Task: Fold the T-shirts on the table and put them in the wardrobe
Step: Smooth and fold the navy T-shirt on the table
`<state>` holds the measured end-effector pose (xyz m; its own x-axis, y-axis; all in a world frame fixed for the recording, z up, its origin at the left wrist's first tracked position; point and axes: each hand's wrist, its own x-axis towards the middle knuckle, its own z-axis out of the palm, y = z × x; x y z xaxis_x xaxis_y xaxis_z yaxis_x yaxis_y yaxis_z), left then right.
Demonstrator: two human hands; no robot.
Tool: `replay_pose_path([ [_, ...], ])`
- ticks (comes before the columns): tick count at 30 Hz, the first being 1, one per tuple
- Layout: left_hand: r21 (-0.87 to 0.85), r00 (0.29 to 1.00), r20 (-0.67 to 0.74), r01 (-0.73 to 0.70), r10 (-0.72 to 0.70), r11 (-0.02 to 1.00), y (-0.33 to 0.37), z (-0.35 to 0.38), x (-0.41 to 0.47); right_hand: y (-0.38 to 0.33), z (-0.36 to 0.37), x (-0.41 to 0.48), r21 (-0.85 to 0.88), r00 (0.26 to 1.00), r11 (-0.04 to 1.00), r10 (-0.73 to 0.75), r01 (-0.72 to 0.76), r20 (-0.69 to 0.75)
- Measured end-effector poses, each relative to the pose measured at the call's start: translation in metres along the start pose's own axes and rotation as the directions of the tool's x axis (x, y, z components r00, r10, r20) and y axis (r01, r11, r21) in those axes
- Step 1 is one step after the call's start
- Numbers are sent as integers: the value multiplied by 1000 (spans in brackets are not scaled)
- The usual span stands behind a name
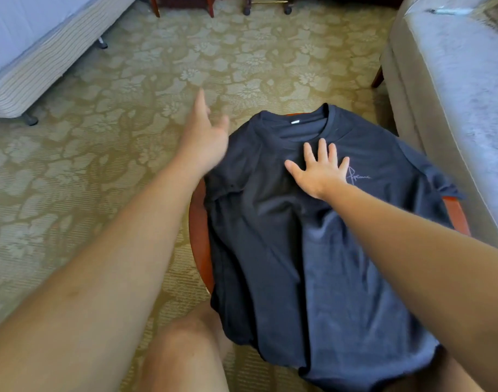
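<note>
A dark navy T-shirt (307, 244) lies spread face up over a small round wooden table (198, 239), collar at the far side, its hem hanging over the near edge. A small pale script logo sits on its chest. My right hand (318, 169) lies flat on the chest just below the collar, fingers spread. My left hand (204, 131) hovers over the shirt's left shoulder edge, fingers loose and holding nothing. The left side of the shirt is folded inward along a crease.
A bed (30, 49) stands at the far left and a grey sofa (454, 89) along the right, close to the table. Patterned green carpet (106, 154) covers the floor. Furniture legs (211, 7) show at the top. My bare knee (185, 349) is near the table's front.
</note>
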<state>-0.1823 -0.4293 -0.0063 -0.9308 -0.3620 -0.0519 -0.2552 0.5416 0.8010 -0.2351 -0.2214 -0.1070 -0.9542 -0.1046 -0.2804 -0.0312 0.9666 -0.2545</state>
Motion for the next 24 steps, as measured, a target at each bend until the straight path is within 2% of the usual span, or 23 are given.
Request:
replay_pose_path([
  [2, 216, 989, 150, -16, -17, 976, -16, 34, -22, 8, -11, -8, 178, 1000, 984, 5, -5, 0],
  [3, 351, 969, 244, -40, -50, 936, -28, 51, -34, 14, -14, -17, 203, 999, 979, -1, 10, -47],
  [5, 560, 941, 318, -87, -117, 824, -51, 74, -55, 29, -14, -39, 89, 987, 993, -60, 74, -151],
  [7, 679, 956, 277, -122, -99, 724, -68, 82, -61, 51, -11, -57, -43, 978, 994, -104, 97, -184],
  [12, 729, 984, 176, -117, -20, 674, -92, 64, -65, 98, 1, -76, -118, 992, 991, 48, -62, -119],
  [15, 757, 981, 194, -142, -11, 638, -101, 53, -65, 95, 15, -85, -119, 989, 990, 62, -78, -135],
  [24, 765, 958, 283, -201, -39, 612, -97, 49, -72, 94, 22, -113, -61, 983, 989, 123, -132, -134],
])
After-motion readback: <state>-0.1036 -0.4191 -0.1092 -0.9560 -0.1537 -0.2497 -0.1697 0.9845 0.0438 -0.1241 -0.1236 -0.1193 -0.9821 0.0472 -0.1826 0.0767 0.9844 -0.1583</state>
